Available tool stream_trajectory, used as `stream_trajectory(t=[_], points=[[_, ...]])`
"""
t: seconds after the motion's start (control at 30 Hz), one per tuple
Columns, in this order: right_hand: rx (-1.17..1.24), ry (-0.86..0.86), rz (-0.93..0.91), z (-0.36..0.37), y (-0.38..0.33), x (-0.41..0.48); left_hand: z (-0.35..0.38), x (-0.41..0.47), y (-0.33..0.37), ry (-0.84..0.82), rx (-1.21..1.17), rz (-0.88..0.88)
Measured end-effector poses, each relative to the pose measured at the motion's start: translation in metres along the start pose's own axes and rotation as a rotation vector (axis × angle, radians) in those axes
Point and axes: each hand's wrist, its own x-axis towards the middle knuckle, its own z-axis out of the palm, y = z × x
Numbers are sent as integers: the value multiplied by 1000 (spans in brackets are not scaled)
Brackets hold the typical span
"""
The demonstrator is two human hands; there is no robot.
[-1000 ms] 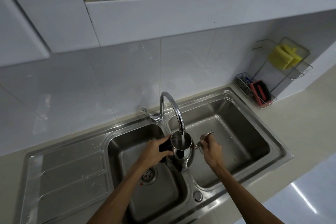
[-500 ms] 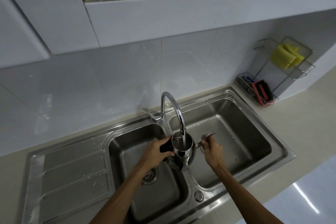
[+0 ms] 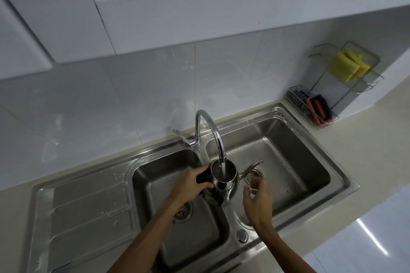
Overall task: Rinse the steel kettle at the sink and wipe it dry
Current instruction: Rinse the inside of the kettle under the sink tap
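The steel kettle (image 3: 228,180) is held upright over the divider of the double steel sink (image 3: 310,146), its open mouth right under the faucet (image 3: 210,131). Water runs from the spout into it. My left hand (image 3: 188,184) grips the kettle's black handle on its left side. The thin curved spout (image 3: 253,166) points right, over the right basin. My right hand (image 3: 257,199) hovers just below and right of the spout, fingers apart, holding nothing and slightly blurred.
A wire rack (image 3: 346,86) stands at the back right corner with yellow sponges (image 3: 346,65) on top and a red-black scrubber (image 3: 318,109) below. A drainboard (image 3: 88,210) lies left of the basins. Beige counter surrounds the sink, white cabinets hang overhead.
My right hand has let go of the kettle's spout and dropped slightly toward me, fingers spreading. The left hand and kettle stay under the running water.
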Motion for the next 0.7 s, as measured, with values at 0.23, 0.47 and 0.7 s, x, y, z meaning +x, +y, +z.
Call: stream_trajectory(t=[0.23, 0.47, 0.7], points=[[-33, -259, -244, 7, -30, 5, 0, 0, 0, 17, 19, 37], [-28, -422, -184, 17, -37, 30, -3, -1, 0, -9, 4, 50], [18, -444, -165, 17, -33, 34, -6, 2, -3, -50, 47, 49]])
